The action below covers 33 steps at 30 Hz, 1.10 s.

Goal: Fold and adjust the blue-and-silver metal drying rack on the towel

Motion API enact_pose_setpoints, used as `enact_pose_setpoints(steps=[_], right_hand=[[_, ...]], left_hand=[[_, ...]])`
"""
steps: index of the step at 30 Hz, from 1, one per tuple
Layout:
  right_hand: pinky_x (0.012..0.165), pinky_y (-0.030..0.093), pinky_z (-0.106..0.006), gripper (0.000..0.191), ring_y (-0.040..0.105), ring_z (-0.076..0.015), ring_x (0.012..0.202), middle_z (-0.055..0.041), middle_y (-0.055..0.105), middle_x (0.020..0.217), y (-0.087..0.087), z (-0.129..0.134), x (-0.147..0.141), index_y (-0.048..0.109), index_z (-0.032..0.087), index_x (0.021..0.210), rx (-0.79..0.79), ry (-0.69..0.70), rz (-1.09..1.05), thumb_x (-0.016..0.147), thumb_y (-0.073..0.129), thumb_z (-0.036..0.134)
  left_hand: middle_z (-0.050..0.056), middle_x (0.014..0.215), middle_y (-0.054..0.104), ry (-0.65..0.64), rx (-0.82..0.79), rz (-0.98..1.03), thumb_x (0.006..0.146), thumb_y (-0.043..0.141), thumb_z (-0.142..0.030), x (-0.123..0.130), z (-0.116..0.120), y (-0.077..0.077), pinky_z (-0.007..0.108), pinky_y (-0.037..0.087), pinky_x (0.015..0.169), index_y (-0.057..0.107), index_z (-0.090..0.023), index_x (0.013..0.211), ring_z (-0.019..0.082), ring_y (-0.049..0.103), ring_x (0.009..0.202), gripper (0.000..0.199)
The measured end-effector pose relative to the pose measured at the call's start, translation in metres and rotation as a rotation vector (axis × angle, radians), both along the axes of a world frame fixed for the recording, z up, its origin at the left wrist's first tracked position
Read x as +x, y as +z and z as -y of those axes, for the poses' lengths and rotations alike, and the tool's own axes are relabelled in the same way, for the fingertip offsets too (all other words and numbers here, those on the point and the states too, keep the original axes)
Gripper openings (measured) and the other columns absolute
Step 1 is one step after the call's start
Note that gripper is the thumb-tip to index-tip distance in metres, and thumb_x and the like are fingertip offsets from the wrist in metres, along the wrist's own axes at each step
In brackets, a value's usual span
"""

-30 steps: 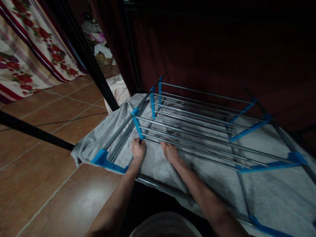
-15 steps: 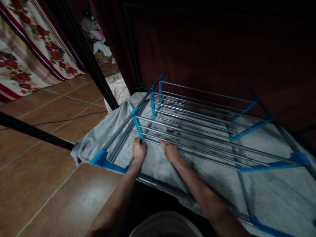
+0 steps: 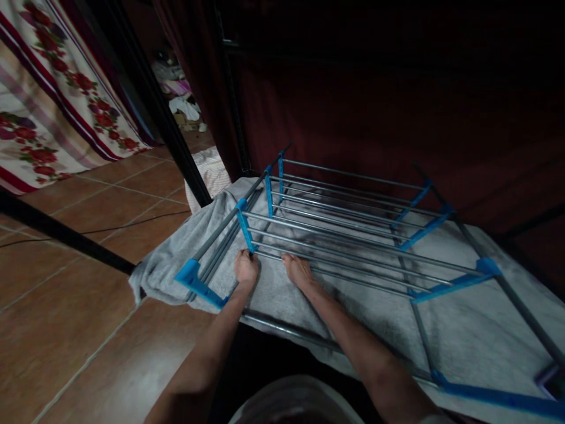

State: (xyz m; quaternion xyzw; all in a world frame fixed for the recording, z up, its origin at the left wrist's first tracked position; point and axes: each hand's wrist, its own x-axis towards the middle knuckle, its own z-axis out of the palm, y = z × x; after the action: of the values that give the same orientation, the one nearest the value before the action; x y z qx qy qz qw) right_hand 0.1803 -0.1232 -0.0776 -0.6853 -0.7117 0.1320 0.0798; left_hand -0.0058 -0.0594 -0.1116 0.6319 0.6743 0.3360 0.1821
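A metal rack (image 3: 353, 235) of grey tubes with blue plastic brackets lies on a grey blanket (image 3: 273, 288) in front of me. My left hand (image 3: 246, 268) is closed at the lower end of a blue bracket (image 3: 245, 229), where the nearest tube meets it; a small dark bit shows at its fingertips. A little to the right, my right hand (image 3: 296, 271) has its fingers wrapped on that nearest metal tube (image 3: 270, 255). Another blue corner piece (image 3: 200, 287) sits left of my left wrist. What exactly my left fingers grip is partly hidden.
Several loose grey tubes (image 3: 225, 247) lie along the rack's left side. Dark metal posts (image 3: 176, 135) rise at the left, beside a tiled floor (image 3: 101, 247) with a cable. A dark red cloth (image 3: 353, 118) hangs behind. A phone-like object (image 3: 551, 380) lies at the far right.
The view has shifted slightly, showing more of the right side. Both hands keep their places on the rack, with little visible movement.
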Motion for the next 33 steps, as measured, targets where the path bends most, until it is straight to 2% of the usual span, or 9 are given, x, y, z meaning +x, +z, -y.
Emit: enact_pose_setpoints(steps=[5, 8, 12, 15, 17, 19, 23, 28, 33], right_hand=[[0.109, 0.044, -0.034, 0.041, 0.059, -0.0212, 0.128, -0.0104, 0.063, 0.142, 0.01, 0.012, -0.001, 0.055, 0.022, 0.145, 0.058, 0.01, -0.014, 0.105, 0.05, 0.029], [0.113, 0.042, -0.04, 0.046, 0.052, -0.0244, 0.135, -0.0143, 0.055, 0.148, 0.011, 0.036, -0.001, 0.052, 0.019, 0.148, 0.129, -0.006, -0.054, 0.102, 0.052, 0.023], [0.114, 0.044, -0.039, 0.043, 0.05, -0.0226, 0.137, -0.0116, 0.053, 0.149, 0.001, 0.098, -0.002, 0.057, 0.022, 0.144, 0.209, -0.015, -0.123, 0.102, 0.048, 0.02], [0.112, 0.047, -0.038, 0.041, 0.052, -0.0218, 0.136, -0.0104, 0.056, 0.146, -0.009, 0.155, 0.002, 0.061, 0.025, 0.14, 0.258, -0.031, -0.125, 0.104, 0.043, 0.021], [0.109, 0.049, -0.04, 0.038, 0.058, -0.0232, 0.13, -0.0103, 0.06, 0.141, -0.015, 0.188, 0.008, 0.063, 0.027, 0.137, 0.254, -0.01, -0.095, 0.105, 0.042, 0.025], [0.108, 0.049, -0.044, 0.036, 0.061, -0.0252, 0.124, -0.0103, 0.064, 0.137, -0.02, 0.212, 0.014, 0.064, 0.029, 0.135, 0.229, 0.033, -0.048, 0.105, 0.043, 0.028], [0.106, 0.049, -0.047, 0.036, 0.065, -0.0275, 0.115, -0.0099, 0.07, 0.128, -0.022, 0.23, 0.02, 0.067, 0.031, 0.132, 0.181, 0.11, 0.035, 0.106, 0.042, 0.027], [0.101, 0.051, -0.044, 0.037, 0.069, -0.0251, 0.102, -0.0101, 0.074, 0.115, -0.022, 0.226, 0.018, 0.071, 0.031, 0.126, 0.174, 0.136, 0.032, 0.104, 0.042, 0.02], [0.102, 0.051, -0.04, 0.033, 0.07, -0.0219, 0.101, -0.0085, 0.074, 0.115, -0.028, 0.224, 0.016, 0.072, 0.03, 0.123, 0.224, 0.114, 0.054, 0.103, 0.048, 0.019]], left_hand=[[0.013, 0.098, 0.065, -0.055, 0.004, 0.055, 0.082, 0.059, -0.012, -0.002, -0.001, 0.011, 0.042, 0.053, 0.096, 0.067, -0.015, 0.098, 0.027, 0.065, 0.098, 0.018], [0.016, 0.114, 0.064, -0.067, 0.025, 0.08, 0.081, 0.062, -0.014, 0.0, 0.017, 0.022, 0.043, 0.051, 0.104, 0.065, -0.013, 0.116, 0.028, 0.064, 0.111, 0.035], [0.014, 0.141, 0.056, -0.24, 0.163, 0.137, 0.089, 0.059, -0.02, -0.007, 0.086, 0.031, 0.047, 0.042, 0.118, 0.059, -0.021, 0.136, 0.028, 0.053, 0.135, 0.047], [0.009, 0.131, 0.064, -0.485, 0.21, 0.092, 0.099, 0.048, -0.028, -0.036, 0.15, 0.028, 0.045, 0.049, 0.11, 0.066, -0.029, 0.13, 0.026, 0.06, 0.125, 0.036], [0.009, 0.115, 0.07, -0.479, 0.21, 0.028, 0.1, 0.047, -0.03, -0.066, 0.18, 0.022, 0.043, 0.054, 0.102, 0.071, -0.029, 0.121, 0.025, 0.066, 0.111, 0.032], [0.01, 0.102, 0.07, -0.293, 0.235, 0.016, 0.099, 0.048, -0.033, -0.101, 0.193, 0.016, 0.042, 0.056, 0.093, 0.074, -0.026, 0.111, 0.025, 0.067, 0.099, 0.029], [0.011, 0.102, 0.068, 0.063, 0.204, 0.083, 0.096, 0.051, -0.041, -0.146, 0.183, 0.012, 0.041, 0.057, 0.085, 0.071, -0.02, 0.112, 0.025, 0.067, 0.09, 0.033], [0.012, 0.126, 0.071, -0.165, 0.031, 0.277, 0.088, 0.059, -0.045, -0.127, 0.156, 0.014, 0.043, 0.054, 0.103, 0.062, -0.019, 0.131, 0.027, 0.069, 0.113, 0.05], [0.011, 0.114, 0.078, -0.105, -0.012, 0.329, 0.087, 0.058, -0.048, -0.107, 0.141, 0.012, 0.044, 0.057, 0.099, 0.065, -0.02, 0.114, 0.029, 0.073, 0.109, 0.04]])
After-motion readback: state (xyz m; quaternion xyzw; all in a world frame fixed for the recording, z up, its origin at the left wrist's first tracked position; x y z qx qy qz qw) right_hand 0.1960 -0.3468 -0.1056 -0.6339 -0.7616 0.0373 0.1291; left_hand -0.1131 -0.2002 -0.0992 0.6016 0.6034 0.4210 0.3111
